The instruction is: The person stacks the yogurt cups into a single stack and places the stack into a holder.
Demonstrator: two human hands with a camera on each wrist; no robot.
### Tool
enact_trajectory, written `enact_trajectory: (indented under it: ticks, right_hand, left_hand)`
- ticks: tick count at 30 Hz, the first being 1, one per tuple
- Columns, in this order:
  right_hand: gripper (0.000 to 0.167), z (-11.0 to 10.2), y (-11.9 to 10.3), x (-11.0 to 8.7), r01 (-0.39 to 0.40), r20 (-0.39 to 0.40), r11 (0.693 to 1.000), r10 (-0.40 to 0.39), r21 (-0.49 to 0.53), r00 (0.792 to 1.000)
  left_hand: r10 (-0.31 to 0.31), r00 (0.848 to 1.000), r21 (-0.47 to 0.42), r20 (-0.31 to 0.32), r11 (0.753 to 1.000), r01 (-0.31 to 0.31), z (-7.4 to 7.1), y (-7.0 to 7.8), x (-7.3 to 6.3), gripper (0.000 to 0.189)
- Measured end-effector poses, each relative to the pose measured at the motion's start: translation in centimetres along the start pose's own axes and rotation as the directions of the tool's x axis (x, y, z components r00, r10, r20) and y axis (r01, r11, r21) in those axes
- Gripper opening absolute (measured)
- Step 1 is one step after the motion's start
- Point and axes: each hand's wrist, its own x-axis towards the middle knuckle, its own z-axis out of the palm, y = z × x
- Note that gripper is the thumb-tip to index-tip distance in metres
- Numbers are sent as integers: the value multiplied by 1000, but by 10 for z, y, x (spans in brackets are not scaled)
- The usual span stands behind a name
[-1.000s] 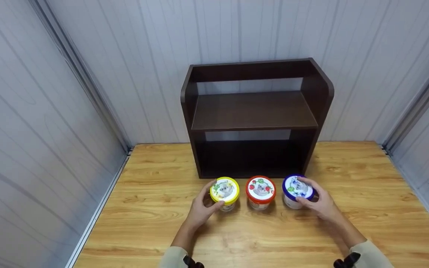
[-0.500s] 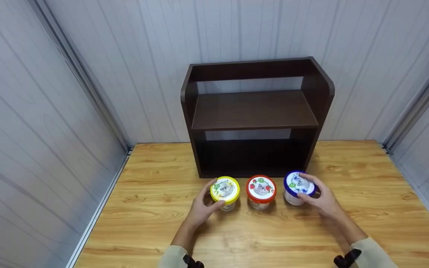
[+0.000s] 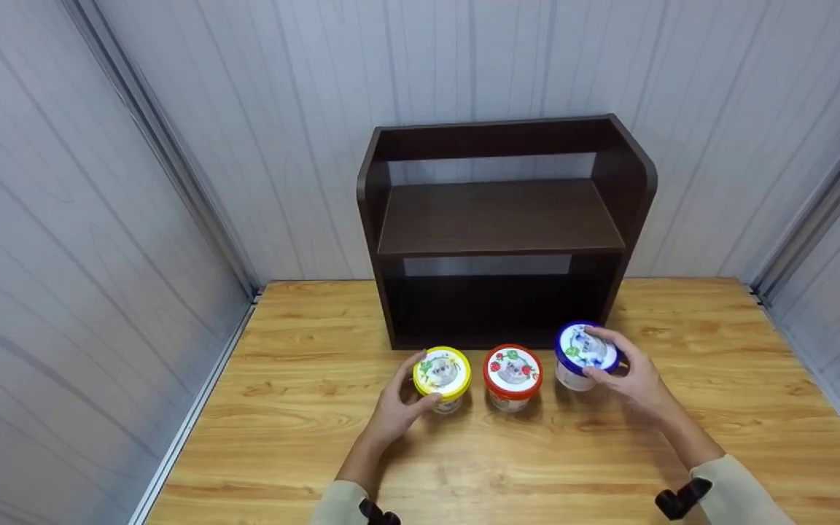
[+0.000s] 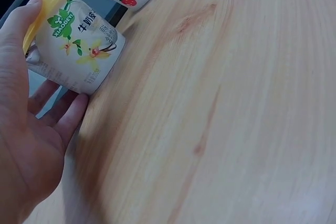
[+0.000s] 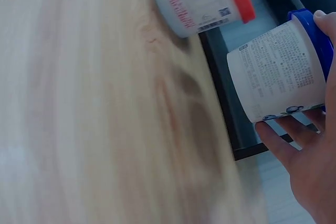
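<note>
My left hand point(image 3: 393, 412) grips a white tub with a yellow lid point(image 3: 442, 372), thumb at the near rim and fingers round its left side. The tub stands on the table; its vanilla-flower print point(image 4: 94, 52) shows in the left wrist view. My right hand point(image 3: 640, 388) holds a similar tub with a blue lid point(image 3: 582, 346) by its right side. In the right wrist view this blue-lidded tub point(image 5: 278, 69) is raised off the wood, its shadow lying apart from it. Between the two stands a red-lidded tub point(image 3: 512, 372), touched by neither hand.
Behind the tubs stands a dark brown two-level shelf point(image 3: 500, 219), its lower front edge just beyond them. Wood-grain table point(image 3: 303, 379) spreads to both sides. Pale panel walls point(image 3: 303, 146) enclose the back and sides.
My right hand has lifted the blue-lidded tub and moved it toward the shelf. The left hand, the yellow-lidded tub and the red-lidded tub have stayed in place.
</note>
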Motion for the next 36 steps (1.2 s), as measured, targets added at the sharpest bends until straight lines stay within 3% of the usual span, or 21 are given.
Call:
enact_trajectory:
  ticks: [6,13,20,30,36]
  right_hand:
    - [65,-5,-14,7,1,5,1000,-1,-2,1000]
    - [63,-3,-23,12,69,-7,998,-69,15,998]
    - [63,0,-30,19,139,-14,990,-138,28,990]
    - [63,7,-44,24,149,11,989,-149,-2,989]
    - [63,15,-50,28,228,2,973,-228,25,974]
  left_hand:
    - [-34,999,-56,17,998,35,0,5,2,83]
    - [-67,997,-66,28,995,69,1,7,2,84]
    - [-68,998,-67,13,995,68,2,4,3,82]
    - [-61,998,-66,8,996,62,3,2,4,80]
    - [-53,999,-53,5,997,53,2,4,2,80]
